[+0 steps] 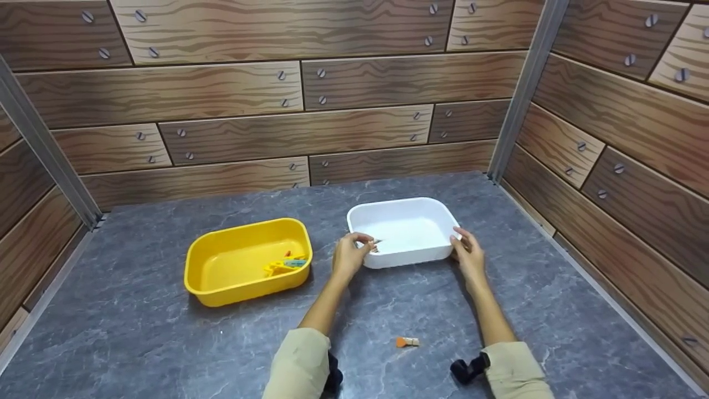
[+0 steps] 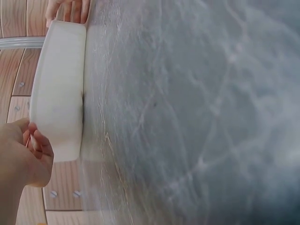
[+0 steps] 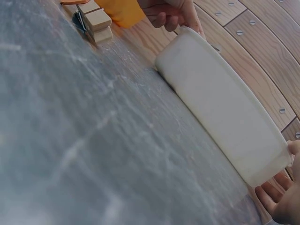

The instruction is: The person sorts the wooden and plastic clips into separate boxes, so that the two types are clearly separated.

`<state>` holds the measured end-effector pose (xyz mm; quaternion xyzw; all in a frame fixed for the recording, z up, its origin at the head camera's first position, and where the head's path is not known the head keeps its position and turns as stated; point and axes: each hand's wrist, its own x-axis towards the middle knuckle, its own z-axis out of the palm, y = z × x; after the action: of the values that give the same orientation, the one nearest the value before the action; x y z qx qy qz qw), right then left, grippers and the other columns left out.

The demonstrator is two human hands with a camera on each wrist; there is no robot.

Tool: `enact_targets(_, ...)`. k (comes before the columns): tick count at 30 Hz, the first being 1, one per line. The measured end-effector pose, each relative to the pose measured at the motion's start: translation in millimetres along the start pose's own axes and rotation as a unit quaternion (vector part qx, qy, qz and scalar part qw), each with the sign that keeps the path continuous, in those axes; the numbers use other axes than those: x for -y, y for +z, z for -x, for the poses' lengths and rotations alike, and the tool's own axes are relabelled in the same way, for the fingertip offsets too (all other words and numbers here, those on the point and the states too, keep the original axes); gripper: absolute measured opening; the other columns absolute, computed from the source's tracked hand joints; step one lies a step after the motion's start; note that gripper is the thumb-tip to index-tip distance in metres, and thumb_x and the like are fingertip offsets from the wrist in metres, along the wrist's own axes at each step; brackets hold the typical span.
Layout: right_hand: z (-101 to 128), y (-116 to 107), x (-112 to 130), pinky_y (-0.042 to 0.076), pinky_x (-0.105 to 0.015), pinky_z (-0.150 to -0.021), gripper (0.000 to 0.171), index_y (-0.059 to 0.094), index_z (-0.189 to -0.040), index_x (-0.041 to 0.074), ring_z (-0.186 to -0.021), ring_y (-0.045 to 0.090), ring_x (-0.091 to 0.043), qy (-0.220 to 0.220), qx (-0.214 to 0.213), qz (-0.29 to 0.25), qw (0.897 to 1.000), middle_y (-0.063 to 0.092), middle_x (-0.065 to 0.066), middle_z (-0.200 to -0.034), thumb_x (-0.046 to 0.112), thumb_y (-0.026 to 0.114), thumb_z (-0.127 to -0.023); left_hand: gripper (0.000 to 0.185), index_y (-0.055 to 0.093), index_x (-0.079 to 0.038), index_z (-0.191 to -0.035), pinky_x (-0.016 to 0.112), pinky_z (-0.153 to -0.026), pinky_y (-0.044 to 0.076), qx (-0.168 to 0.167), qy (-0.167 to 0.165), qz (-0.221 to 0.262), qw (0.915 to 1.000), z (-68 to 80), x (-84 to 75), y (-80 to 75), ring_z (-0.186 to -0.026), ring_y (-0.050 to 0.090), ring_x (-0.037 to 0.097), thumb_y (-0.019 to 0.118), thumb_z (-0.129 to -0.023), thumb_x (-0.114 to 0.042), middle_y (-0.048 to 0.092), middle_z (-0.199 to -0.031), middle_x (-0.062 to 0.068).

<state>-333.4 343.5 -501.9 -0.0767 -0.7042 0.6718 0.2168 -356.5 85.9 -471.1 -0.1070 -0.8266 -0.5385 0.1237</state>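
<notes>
A white plastic tub stands on the grey marbled table. At its front left corner my left hand pinches a small wooden piece, apparently a clothespin, at the rim; the fingers hide much of it. My right hand grips the tub's right end, thumb at the rim and fingers beneath it in the right wrist view. Nearer to me, between the forearms, lies a wooden clothespin with an orange end; it shows larger in the right wrist view.
Left of the white tub stands a yellow tub holding several yellow and blue plastic pieces and a small red one. Wood-patterned walls close off the back and sides of the table.
</notes>
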Motion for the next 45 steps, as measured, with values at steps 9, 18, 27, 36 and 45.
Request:
enact_targets(9, 1, 0, 2, 0.048, -0.031, -0.083, 0.039, 0.048, -0.129, 0.000, -0.091, 0.052, -0.006, -0.003, 0.000, 0.003, 1.000, 0.049, -0.019, -0.124, 0.017, 0.053, -0.095, 0.008, 0.072, -0.007, -0.084, 0.024, -0.055, 0.039, -0.008, 0.003, -0.012, 0.9999, -0.3, 2.0, 0.8, -0.064, 0.050, 0.010, 0.072, -0.077, -0.011, 0.063, -0.076, -0.001)
enact_targets(18, 1, -1, 1, 0.047, -0.030, -0.082, 0.039, 0.047, -0.130, 0.001, -0.100, 0.050, -0.017, -0.002, 0.005, -0.003, 1.000, 0.048, -0.020, -0.127, 0.018, 0.052, -0.095, 0.008, 0.072, -0.007, -0.084, 0.027, -0.061, 0.041, -0.003, 0.003, -0.011, 0.9999, -1.1, 2.2, 0.6, -0.070, 0.052, 0.016, 0.071, -0.077, -0.008, 0.064, -0.077, -0.001)
enact_targets(27, -1, 0, -1, 0.047, -0.031, -0.082, 0.039, 0.047, -0.129, 0.000, -0.095, 0.051, -0.010, -0.005, 0.003, -0.001, 1.000, 0.048, -0.022, -0.127, 0.018, 0.054, -0.094, 0.008, 0.072, -0.006, -0.084, 0.028, -0.062, 0.042, -0.005, 0.010, -0.001, 0.9999, 0.2, 1.5, -0.7, -0.069, 0.052, 0.014, 0.071, -0.076, -0.008, 0.064, -0.076, 0.000)
enact_targets(36, 1, -1, -1, 0.046, -0.035, -0.085, 0.040, 0.047, -0.130, 0.001, -0.100, 0.049, -0.013, 0.000, -0.001, 0.010, 1.000, 0.049, -0.018, -0.125, 0.020, 0.053, -0.095, 0.013, 0.070, -0.002, -0.088, 0.028, -0.067, 0.044, 0.029, 0.040, 0.029, 0.9984, 1.7, 6.7, -5.8, -0.077, 0.056, 0.018, 0.071, -0.079, -0.011, 0.066, -0.082, 0.005)
enact_targets(45, 0, -1, 0, 0.047, -0.029, -0.082, 0.040, 0.048, -0.129, 0.000, -0.099, 0.049, -0.014, -0.002, 0.001, 0.002, 1.000, 0.049, -0.019, -0.125, 0.018, 0.053, -0.094, 0.015, 0.070, -0.001, -0.090, 0.023, -0.059, 0.040, 0.046, 0.055, 0.091, 0.9933, 11.4, 4.6, -14.7, -0.071, 0.053, 0.014, 0.071, -0.081, -0.012, 0.067, -0.085, 0.005)
